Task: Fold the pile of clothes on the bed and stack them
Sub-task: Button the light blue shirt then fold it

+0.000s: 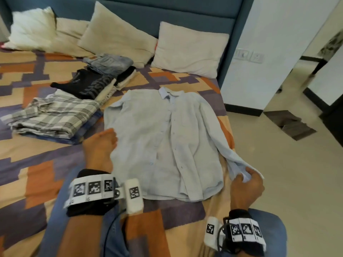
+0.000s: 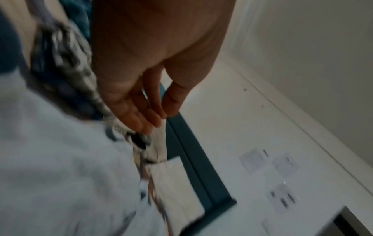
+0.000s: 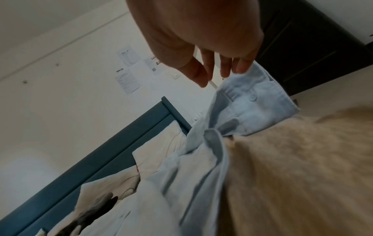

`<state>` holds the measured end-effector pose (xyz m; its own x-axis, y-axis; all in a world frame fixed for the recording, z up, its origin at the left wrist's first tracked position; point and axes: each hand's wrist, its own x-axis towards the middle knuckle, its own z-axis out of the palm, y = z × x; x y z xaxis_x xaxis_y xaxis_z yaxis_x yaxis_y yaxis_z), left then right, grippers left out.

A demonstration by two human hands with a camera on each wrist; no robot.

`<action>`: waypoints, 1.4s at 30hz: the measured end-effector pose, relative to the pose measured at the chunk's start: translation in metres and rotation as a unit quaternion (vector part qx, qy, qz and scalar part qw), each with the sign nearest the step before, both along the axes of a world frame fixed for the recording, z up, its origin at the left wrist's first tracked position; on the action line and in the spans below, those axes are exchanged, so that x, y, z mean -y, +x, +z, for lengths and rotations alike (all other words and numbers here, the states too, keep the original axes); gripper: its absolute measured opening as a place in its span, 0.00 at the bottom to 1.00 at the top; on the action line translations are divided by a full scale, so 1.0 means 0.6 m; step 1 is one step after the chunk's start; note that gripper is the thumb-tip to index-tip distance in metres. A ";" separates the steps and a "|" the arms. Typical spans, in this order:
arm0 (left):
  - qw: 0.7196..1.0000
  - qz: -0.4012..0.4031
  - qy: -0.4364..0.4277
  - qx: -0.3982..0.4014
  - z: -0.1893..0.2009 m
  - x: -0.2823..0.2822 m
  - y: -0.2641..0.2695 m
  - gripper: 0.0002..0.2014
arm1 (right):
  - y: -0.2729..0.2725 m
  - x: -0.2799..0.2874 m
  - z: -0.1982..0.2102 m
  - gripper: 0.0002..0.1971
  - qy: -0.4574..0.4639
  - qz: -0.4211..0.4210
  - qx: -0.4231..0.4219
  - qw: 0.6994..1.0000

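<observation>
Shirt flat on bed: left hand open, pinning edge; right hand pinching cuff, should carry sleeve straight across chest.

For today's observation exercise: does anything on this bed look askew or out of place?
Mostly tidy. The light blue shirt lies flat, buttoned and face up, but its one visible sleeve trails to the bed's edge, its cuff held by the right hand. The black T-shirt lies skewed beside the plaid stack.
</observation>
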<state>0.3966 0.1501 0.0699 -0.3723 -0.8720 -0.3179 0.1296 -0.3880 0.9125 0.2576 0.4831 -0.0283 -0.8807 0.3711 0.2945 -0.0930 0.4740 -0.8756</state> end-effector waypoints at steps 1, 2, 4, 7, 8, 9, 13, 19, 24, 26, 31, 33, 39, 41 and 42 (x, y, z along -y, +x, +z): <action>0.998 -0.059 0.010 0.003 -0.008 -0.027 -0.025 0.10 | -0.009 -0.007 -0.005 0.15 0.008 0.010 0.036 0.999; 0.991 -0.133 0.017 0.022 -0.019 -0.064 -0.051 0.09 | -0.016 -0.010 -0.011 0.12 0.011 0.037 0.091 0.995; 0.961 -0.255 0.059 0.088 -0.063 -0.137 -0.090 0.07 | -0.026 -0.009 -0.028 0.08 0.008 0.118 0.189 0.975; 0.920 -0.331 0.034 0.208 -0.147 -0.214 -0.126 0.23 | -0.029 0.000 -0.033 0.14 0.021 0.194 0.248 0.949; 0.913 -0.332 0.012 0.238 -0.167 -0.229 -0.133 0.27 | -0.029 0.000 -0.031 0.18 0.030 0.225 0.260 0.939; 0.909 -0.325 -0.012 0.261 -0.177 -0.239 -0.136 0.28 | -0.029 -0.001 -0.028 0.24 0.033 0.262 0.268 0.927; 0.924 -0.291 -0.019 0.247 -0.186 -0.247 -0.150 0.17 | -0.046 -0.021 -0.037 0.40 0.079 0.369 0.289 0.880; 0.950 -0.240 0.023 0.198 -0.183 -0.228 -0.161 0.04 | -0.065 -0.028 -0.051 0.13 0.101 0.299 0.278 0.907; 0.952 -0.215 0.114 0.185 -0.181 -0.207 -0.135 0.06 | -0.043 -0.046 -0.043 0.03 -0.167 0.153 0.351 0.909; 0.950 -0.210 0.053 0.224 -0.195 -0.190 -0.121 0.05 | -0.030 -0.057 -0.033 0.05 -0.247 0.106 0.372 0.888; 0.897 -0.293 -0.094 0.316 -0.192 -0.178 -0.079 0.12 | -0.013 -0.075 -0.048 0.08 -0.271 0.000 0.387 0.881; 0.861 -0.365 -0.134 0.328 -0.193 -0.182 -0.056 0.18 | -0.007 -0.073 -0.053 0.05 -0.195 0.001 0.340 0.920; 0.813 -0.372 -0.199 0.402 -0.165 -0.177 -0.037 0.26 | -0.005 -0.005 -0.008 0.15 -0.013 0.090 0.279 0.956; 0.795 -0.368 -0.242 0.417 -0.154 -0.170 -0.038 0.24 | -0.013 0.012 -0.001 0.21 0.077 0.082 0.314 0.943; 0.793 -0.353 -0.267 0.418 -0.152 -0.163 -0.042 0.23 | -0.015 0.017 0.002 0.22 0.105 0.065 0.325 0.938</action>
<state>0.3714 0.2481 -0.0212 -0.6814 -0.6335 -0.3667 -0.6855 0.3766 0.6231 0.2487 0.4729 -0.0272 -0.9330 0.2421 -0.2662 0.3594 0.6634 -0.6563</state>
